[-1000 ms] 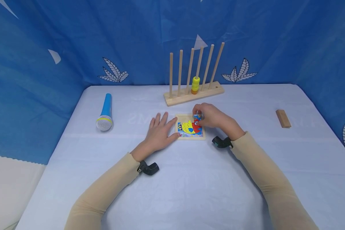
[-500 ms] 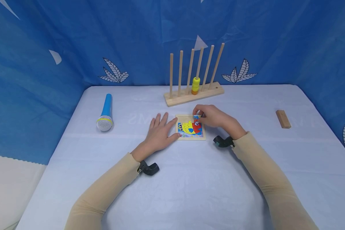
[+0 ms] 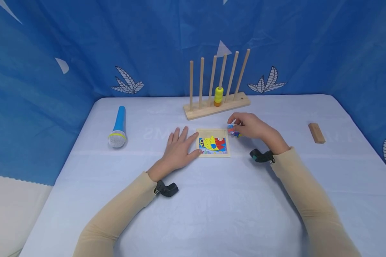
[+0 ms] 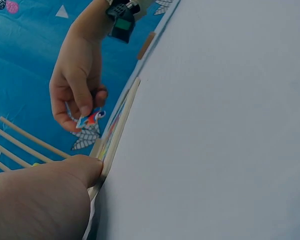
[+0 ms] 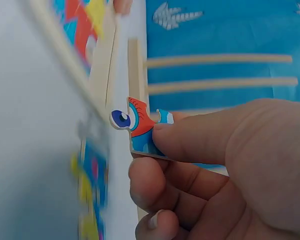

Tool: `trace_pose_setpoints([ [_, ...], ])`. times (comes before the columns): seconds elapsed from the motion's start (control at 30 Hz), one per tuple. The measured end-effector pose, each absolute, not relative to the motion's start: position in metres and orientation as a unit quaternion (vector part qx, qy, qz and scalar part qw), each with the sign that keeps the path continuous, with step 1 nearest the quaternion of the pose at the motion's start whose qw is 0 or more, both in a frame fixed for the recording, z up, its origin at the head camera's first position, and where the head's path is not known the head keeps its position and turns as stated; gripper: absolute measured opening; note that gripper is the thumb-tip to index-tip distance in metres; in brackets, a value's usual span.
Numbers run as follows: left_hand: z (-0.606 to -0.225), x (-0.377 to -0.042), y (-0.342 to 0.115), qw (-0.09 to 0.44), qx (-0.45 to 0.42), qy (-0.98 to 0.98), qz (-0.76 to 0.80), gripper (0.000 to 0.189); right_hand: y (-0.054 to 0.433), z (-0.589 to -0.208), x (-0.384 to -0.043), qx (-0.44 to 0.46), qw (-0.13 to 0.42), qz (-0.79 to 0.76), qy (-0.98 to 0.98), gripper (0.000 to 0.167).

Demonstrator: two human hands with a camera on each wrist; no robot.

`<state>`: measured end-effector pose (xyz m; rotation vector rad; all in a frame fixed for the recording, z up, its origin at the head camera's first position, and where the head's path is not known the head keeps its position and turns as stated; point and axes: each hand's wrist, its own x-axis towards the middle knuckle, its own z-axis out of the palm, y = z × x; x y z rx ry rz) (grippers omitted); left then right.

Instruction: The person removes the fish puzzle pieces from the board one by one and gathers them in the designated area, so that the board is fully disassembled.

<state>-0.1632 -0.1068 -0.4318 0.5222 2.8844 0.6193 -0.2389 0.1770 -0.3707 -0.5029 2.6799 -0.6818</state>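
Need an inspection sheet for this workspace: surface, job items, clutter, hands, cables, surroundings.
surface: pale table cover, lightly creased
job items: puzzle frame, fish picture partly assembled, back strip bare; puzzle piece with an eye held clear of it; loose pieces beside it, blurred
clutter: toy microphone left, peg stand behind, wooden block right
hands: left hand flat, thumb on frame edge; right hand pinching the eye piece
cables: nothing certain; thin line lower left, unidentifiable
surroundings: blue patterned cloth behind and both sides
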Motion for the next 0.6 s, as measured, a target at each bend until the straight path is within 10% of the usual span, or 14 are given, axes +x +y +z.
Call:
trace_pose_setpoints([
  [0.6, -0.432, -0.164, -0.105, 0.073, 0.175, 0.960, 0.207, 0.072, 0.264, -0.375, -0.235, -0.100, 0.170, -0.243, 0.950, 0.029],
])
